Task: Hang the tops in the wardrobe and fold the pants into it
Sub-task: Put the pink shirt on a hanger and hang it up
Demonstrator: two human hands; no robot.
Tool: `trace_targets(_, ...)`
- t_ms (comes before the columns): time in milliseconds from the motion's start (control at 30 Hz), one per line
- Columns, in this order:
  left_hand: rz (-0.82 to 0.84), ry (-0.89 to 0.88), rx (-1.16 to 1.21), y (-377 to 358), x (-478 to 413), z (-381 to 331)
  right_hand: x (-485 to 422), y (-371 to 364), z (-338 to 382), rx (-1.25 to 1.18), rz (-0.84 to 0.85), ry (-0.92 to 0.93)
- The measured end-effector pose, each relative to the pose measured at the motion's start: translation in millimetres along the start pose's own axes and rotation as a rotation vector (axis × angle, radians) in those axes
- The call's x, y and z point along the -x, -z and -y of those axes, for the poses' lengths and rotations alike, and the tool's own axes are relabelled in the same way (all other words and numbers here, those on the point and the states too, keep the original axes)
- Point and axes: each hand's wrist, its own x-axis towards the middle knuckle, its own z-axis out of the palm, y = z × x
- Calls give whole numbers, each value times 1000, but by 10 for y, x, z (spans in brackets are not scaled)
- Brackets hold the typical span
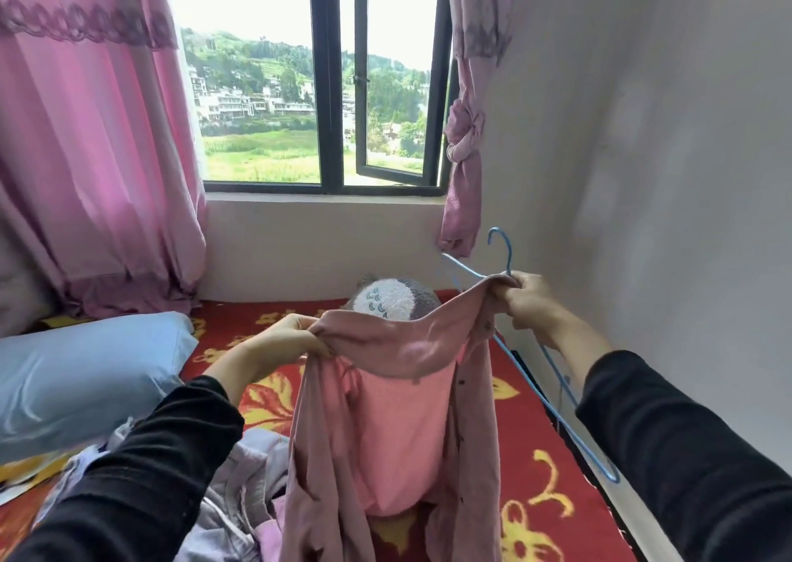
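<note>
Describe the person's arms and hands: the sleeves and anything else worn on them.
Both arms are in long, plain black sleeves. The left sleeve and the right sleeve look like soft, matte fabric with no print, and both end short of the wrists. The left hand and the right hand are bare, with no gloves. No ring, watch or bracelet shows.

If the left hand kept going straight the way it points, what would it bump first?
Probably the grey and white plush toy beyond the pink top that the left hand grips, though its depth is unclear.
</note>
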Motion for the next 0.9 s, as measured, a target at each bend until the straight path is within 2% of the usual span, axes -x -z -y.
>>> trace_targets(67, 76, -6, -57, -89, -21, 65, 137, -4, 94, -91, 128, 13)
trace_targets(133, 200, -41, -236, -227, -43, 107, 218, -24, 131, -175, 232, 10)
trace_targets(233, 321, -129, -369, -565, -44, 109, 228, -97, 109, -152, 307, -5)
trace_targets(300, 226, -185, -287, -818, -38, 73, 219, -178, 85, -141, 324, -3)
trace_targets(400, 63, -168, -44, -1089, -54, 20, 210, -323, 17, -162, 330, 8)
trace_targets(500, 131, -127, 54, -1242, -112, -2, 200, -438, -76, -137, 355, 8)
trace_targets(567, 108, -149, -18, -1299, -185, 5, 191, -483, -120, -148, 360, -4)
trace_targets(633, -8, -194, -171, -1325, -291, 30, 203, -506, -151, -179, 351, -8)
trace_targets(700, -66, -207, -191, -1338, -366, 28, 226, -501, -165, -210, 318, -24)
trace_targets(833, -240, -12, 286, -1263, -450, -11, 217, -433, -215, -173, 145, -88)
trace_targets(900, -325, 113, 487, -1179, -525, 9, 251, -412, -288, -168, 144, -143)
